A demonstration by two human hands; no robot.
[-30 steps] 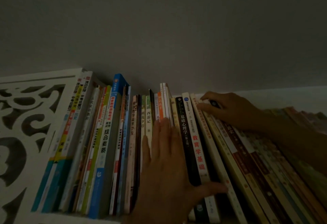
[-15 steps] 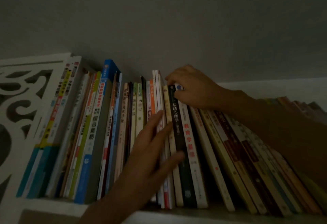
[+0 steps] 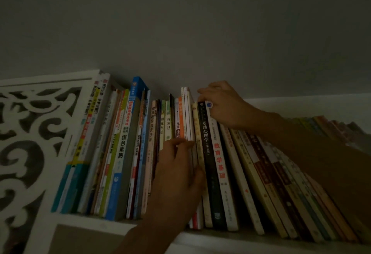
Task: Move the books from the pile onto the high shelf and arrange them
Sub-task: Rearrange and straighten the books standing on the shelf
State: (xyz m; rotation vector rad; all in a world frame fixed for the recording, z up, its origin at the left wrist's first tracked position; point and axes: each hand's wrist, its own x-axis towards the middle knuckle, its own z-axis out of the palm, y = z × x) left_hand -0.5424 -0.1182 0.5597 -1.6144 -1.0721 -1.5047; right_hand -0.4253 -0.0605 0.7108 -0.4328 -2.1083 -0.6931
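two hands — one book row

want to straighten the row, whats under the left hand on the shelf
The left hand lies on thin book spines, with the orange book and white books showing above its fingers. Their lower spines are covered.

Dim light – a plain grey wall fills the upper view. At left stands a white fretwork panel – scrolled cutouts.

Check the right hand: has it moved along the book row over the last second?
Yes. The right hand moved left along the book tops, from the leaning books to the black-spined book, nearer the white fretwork panel.
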